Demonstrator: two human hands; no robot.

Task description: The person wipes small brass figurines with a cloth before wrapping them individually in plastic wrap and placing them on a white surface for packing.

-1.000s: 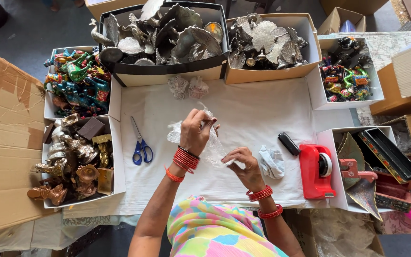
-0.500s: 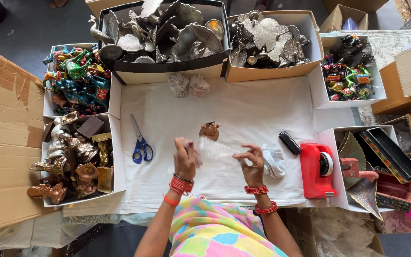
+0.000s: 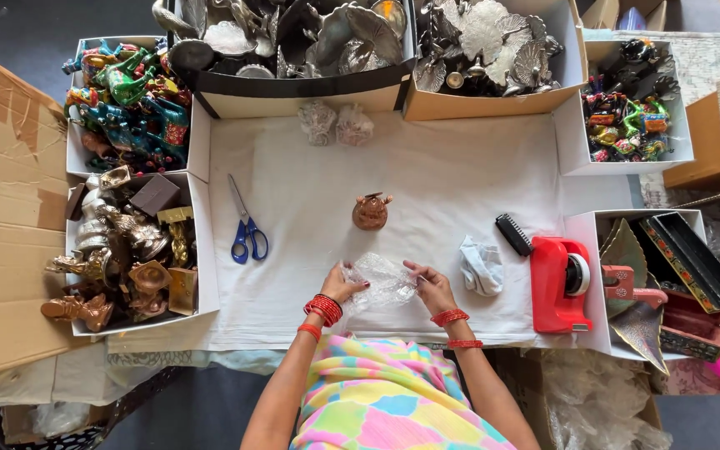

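Note:
My left hand point(image 3: 342, 284) and my right hand point(image 3: 430, 287) each grip an end of a crumpled piece of clear bubble wrap point(image 3: 382, 282), held low over the white cloth point(image 3: 427, 179) near its front edge. A small copper-coloured figurine point(image 3: 370, 211) stands alone on the cloth, a little beyond my hands. Red bangles circle both wrists.
Blue-handled scissors point(image 3: 247, 229) lie to the left. A red tape dispenser point(image 3: 561, 282), a black brush point(image 3: 513, 234) and a crumpled white cloth point(image 3: 482, 266) are on the right. Boxes of metal and painted figurines point(image 3: 122, 250) ring the cloth; two wrapped bundles point(image 3: 335, 123) sit at the back.
The figurine left my hands and now stands on the cloth. Both hands drew back toward my body and took hold of the bubble wrap.

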